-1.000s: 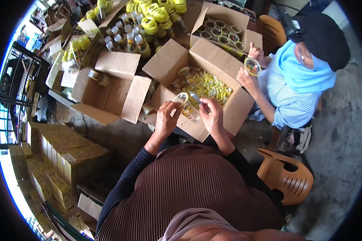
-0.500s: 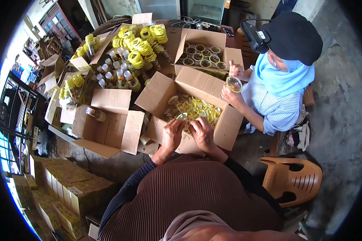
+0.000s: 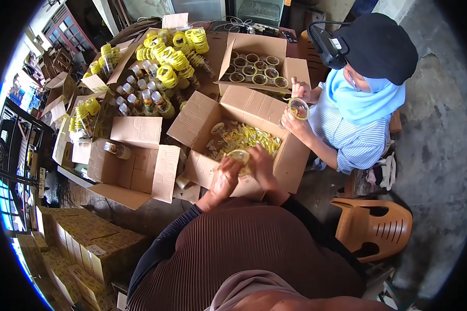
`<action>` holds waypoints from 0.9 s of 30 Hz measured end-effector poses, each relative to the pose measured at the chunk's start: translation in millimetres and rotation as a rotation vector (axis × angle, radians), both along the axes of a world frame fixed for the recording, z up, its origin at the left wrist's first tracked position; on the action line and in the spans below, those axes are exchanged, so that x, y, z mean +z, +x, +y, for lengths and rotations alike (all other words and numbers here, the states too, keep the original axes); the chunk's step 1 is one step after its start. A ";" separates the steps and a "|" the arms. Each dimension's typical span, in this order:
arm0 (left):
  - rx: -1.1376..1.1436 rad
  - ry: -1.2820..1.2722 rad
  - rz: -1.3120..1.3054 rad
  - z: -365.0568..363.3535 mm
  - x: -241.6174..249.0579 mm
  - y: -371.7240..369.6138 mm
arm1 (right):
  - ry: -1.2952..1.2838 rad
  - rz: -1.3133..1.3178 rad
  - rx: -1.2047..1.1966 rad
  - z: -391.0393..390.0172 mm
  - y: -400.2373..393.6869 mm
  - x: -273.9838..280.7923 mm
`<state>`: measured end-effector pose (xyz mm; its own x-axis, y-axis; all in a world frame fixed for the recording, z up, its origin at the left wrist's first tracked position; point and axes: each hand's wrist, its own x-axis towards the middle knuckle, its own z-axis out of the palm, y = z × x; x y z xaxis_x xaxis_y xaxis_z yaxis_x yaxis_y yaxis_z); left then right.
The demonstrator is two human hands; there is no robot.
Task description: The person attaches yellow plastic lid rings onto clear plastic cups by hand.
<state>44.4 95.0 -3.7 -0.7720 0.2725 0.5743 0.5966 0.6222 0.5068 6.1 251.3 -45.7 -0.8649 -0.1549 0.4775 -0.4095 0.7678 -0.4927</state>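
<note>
Looking down through the head camera, I take the clock from the two hands. An open carton (image 3: 290,173) surrounds their work, its flaps spreading on either side and yellow scraps (image 3: 255,136) lying inside at one o'clock. Another carton (image 3: 166,173) gapes at nine, bottles (image 3: 147,99) cluster at ten, and yellow ringed stacks (image 3: 171,59) crowd eleven. Beyond, at half past twelve, a box (image 3: 259,46) carries round-rimmed jars (image 3: 260,79); a co-worker (image 3: 358,129) sits at two, a chair (image 3: 389,228) at four.

My left hand (image 3: 224,178) has its fingers closed around a clear jar (image 3: 238,154), held over the near side of the scraps carton. My right hand (image 3: 262,165), blurred, bends just beside it at three; I cannot tell whether it grips.

The jar looks transparent, with a round yellowish rim. Brown cardboard frames loose, crinkled scraps; the chair is smooth and orange, with slots.
</note>
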 end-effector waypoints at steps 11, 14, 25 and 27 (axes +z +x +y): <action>-0.045 0.798 -0.725 -63.8 0.9 -26.5 | -0.435 -0.761 0.278 26.2 30.3 -53.9; -0.117 1.010 -0.816 -58.3 1.9 -21.6 | -0.191 -0.627 0.399 24.1 29.1 -60.5; -0.195 0.938 -0.925 -51.1 5.6 -1.5 | -0.591 -0.172 0.363 6.5 8.4 57.8; -0.187 0.878 -0.919 -46.1 12.5 3.7 | -0.516 -0.142 0.409 3.6 7.8 66.4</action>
<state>48.1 48.9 8.8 -0.9694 0.2223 -0.1042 -0.1465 -0.1832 0.9721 13.9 254.9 20.7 -0.8448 -0.2656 0.4644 -0.5217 0.2163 -0.8253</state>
